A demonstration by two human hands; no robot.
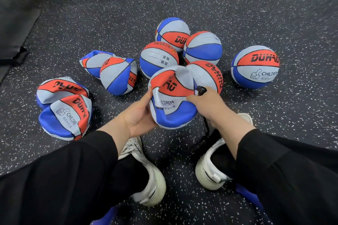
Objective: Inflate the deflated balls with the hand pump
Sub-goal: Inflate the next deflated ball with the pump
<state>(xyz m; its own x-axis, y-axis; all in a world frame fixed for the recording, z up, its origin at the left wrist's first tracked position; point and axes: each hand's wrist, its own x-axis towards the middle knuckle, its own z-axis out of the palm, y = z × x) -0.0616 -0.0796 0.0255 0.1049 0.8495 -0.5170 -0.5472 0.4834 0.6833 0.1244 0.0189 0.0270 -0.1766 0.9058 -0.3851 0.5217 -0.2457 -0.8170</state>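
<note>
Holding one flat ball (172,100) | left fingers (140,109) gripping | right fingers (203,100) pinching pump nozzle (201,90) | 5 inflated, 5 deflated

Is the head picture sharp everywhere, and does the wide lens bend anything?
Head view: the centre is sharp, and the print on the held ball is readable; the speckled floor smears into streaks toward the top corners; the mat edge at the left bows from wide-angle distortion; the light is even, with soft shadows under the balls and no glare.
</note>
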